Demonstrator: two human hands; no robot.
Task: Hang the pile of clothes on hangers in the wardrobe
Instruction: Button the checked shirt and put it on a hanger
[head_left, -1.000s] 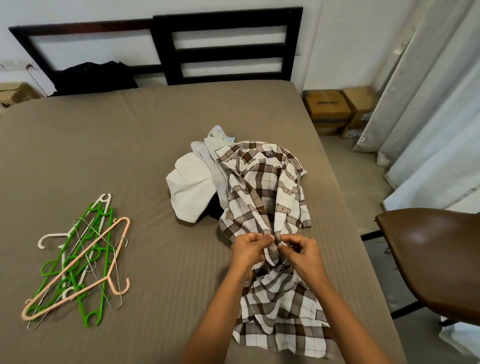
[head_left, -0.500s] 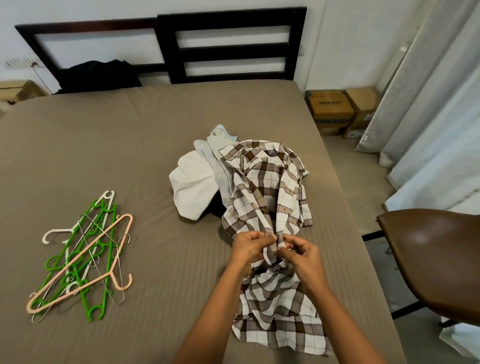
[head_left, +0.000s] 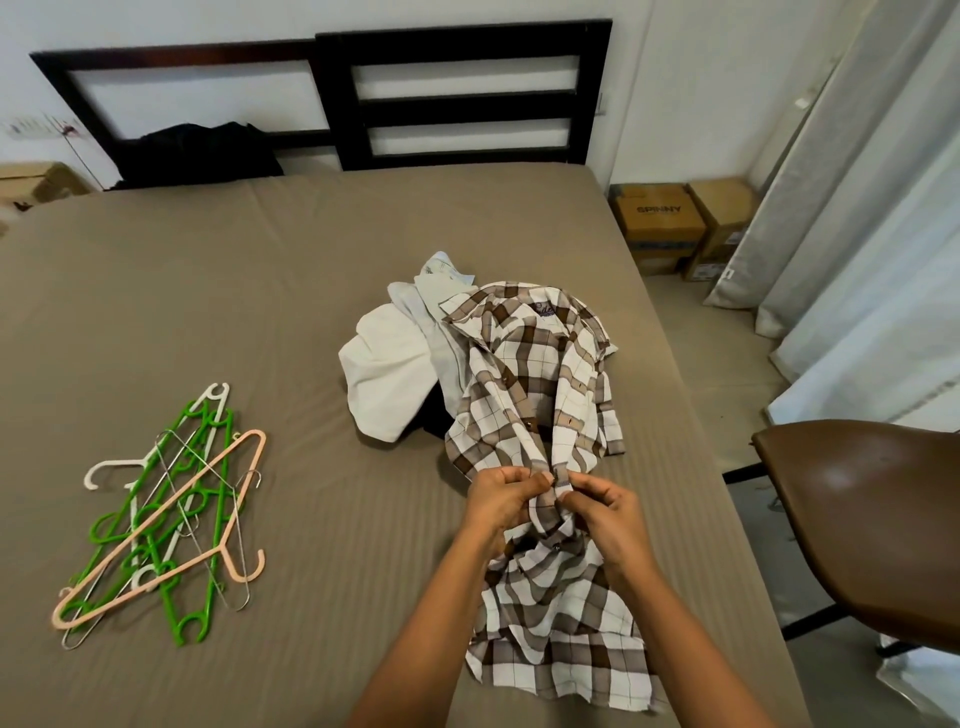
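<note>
Taupe sheeting covers the bed (head_left: 249, 322) where we work, with the pile of clothes (head_left: 387, 374) near its middle. Our left hand (head_left: 500, 503) and right hand (head_left: 607, 512) sit close together, each pinching an edge of the plaid shirt (head_left: 535, 374) at its button placket. We judge the main risk to be a button meeting the wrong hole, because the fabric is bunched, which would leave the shirt crooked on a hanger. The shirt runs from the pile, through our grip, to the bed's near edge. The hangers (head_left: 166, 514) lie well apart to our left.
</note>
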